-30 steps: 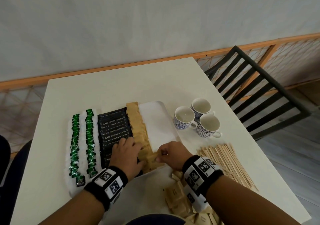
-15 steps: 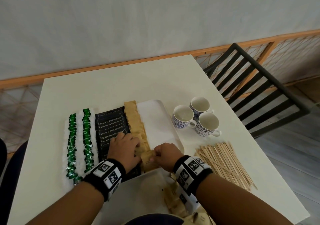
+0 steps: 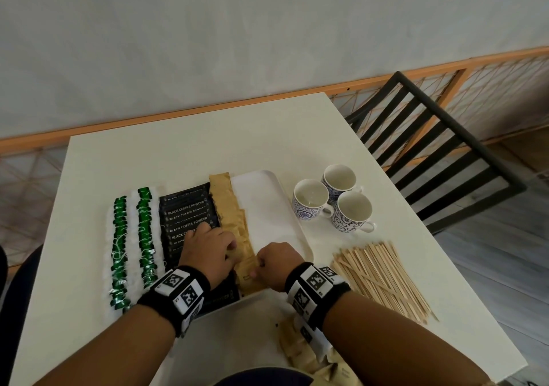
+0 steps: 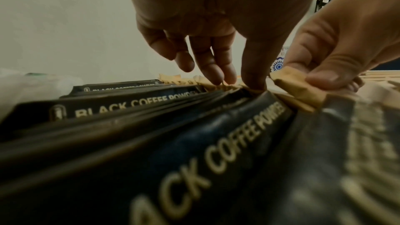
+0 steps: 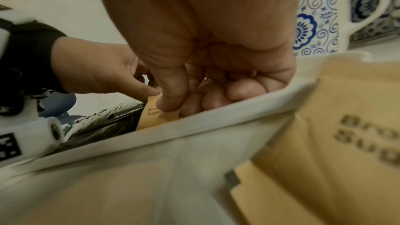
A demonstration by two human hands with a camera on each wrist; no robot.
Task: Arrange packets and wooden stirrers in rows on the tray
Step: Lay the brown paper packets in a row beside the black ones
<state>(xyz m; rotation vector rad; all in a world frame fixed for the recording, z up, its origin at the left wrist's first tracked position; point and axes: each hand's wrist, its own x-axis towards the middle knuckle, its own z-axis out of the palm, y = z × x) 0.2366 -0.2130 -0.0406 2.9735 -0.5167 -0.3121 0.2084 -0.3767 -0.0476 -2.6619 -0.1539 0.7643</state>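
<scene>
Pinching a brown sugar packet (image 5: pixel 154 114) between thumb and curled fingers, the right hand (image 3: pixel 274 264) is holding it at the near end of the brown packet row (image 3: pixel 230 210) on the tray (image 3: pixel 276 207). Left hand (image 3: pixel 208 252) is lying with relaxed fingers, tips pressing that row beside the black coffee packets (image 3: pixel 187 213); its grip is closing on nothing. Wooden stirrers (image 3: pixel 383 278) are sitting on the counter (image 3: pixel 178 154) right of the tray, three cups (image 3: pixel 332 198) beyond them.
</scene>
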